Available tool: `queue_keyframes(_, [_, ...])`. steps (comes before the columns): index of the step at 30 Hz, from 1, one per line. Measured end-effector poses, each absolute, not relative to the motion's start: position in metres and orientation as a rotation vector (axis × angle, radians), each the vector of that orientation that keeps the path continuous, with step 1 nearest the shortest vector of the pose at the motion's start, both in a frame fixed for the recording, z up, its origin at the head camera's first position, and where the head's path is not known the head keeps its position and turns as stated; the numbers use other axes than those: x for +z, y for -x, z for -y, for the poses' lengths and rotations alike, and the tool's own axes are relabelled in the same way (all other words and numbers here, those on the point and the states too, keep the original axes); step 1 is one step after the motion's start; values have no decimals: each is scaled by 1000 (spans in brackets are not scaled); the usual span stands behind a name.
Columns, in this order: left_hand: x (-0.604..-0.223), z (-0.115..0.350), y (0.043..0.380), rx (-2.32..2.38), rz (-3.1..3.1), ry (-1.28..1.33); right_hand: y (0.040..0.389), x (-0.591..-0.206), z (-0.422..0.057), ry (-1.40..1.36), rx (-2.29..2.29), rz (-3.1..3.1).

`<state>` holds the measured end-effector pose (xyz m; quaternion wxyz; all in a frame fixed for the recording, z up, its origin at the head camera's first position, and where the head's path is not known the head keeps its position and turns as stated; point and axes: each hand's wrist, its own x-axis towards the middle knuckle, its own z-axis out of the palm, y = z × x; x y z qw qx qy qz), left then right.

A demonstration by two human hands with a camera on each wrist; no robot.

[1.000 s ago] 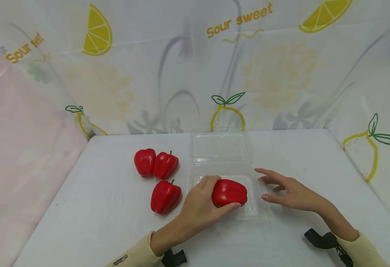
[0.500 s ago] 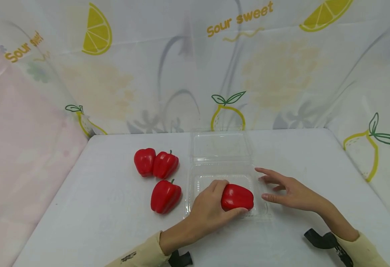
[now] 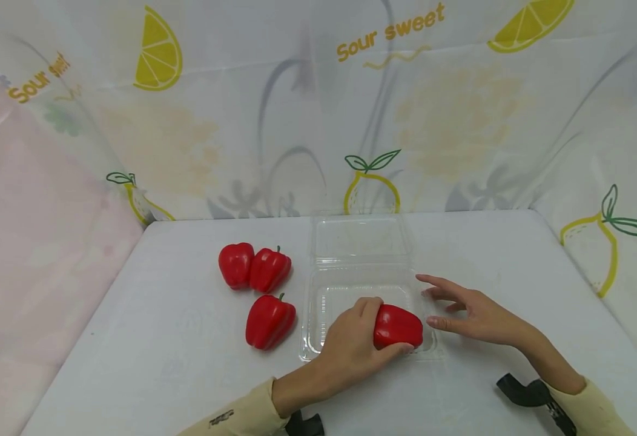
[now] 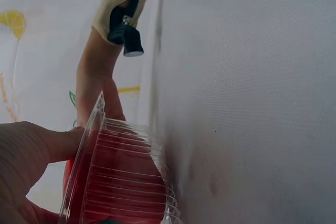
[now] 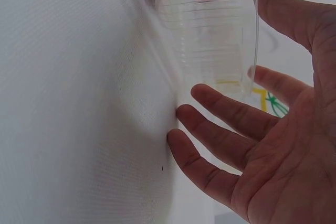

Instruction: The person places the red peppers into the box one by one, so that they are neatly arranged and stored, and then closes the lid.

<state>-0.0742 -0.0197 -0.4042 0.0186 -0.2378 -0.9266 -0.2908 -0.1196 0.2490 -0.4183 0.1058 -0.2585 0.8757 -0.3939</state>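
My left hand (image 3: 353, 342) grips a red bell pepper (image 3: 398, 327) inside the base of a clear plastic clamshell container (image 3: 340, 297), toward its front right corner. In the left wrist view the pepper shows red through the container's ribbed wall (image 4: 126, 169), and the left hand (image 4: 26, 156) reaches over the rim. My right hand (image 3: 476, 315) is beside the container's right edge with fingers spread and loosely bent. The right wrist view shows that hand (image 5: 278, 135) holding nothing; its thumb and forefinger tips are at the container's rim (image 5: 256, 35), and contact is hard to tell.
Three more red bell peppers lie left of the container: two touching at the back (image 3: 236, 265) and one nearer (image 3: 270, 322). The container's lid (image 3: 359, 237) lies folded back toward the table's far edge. A printed curtain (image 3: 307, 121) hangs behind the white table (image 3: 160, 339).
My left hand has carried the pepper to the right and slightly nearer, down into the container's front right part. The right hand stays where it was.
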Motion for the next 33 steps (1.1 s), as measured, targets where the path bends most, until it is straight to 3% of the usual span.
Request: queue_keyframes(33, [-391, 35, 87, -1081, 3005, 868, 119, -419, -248, 745, -1150, -2593])
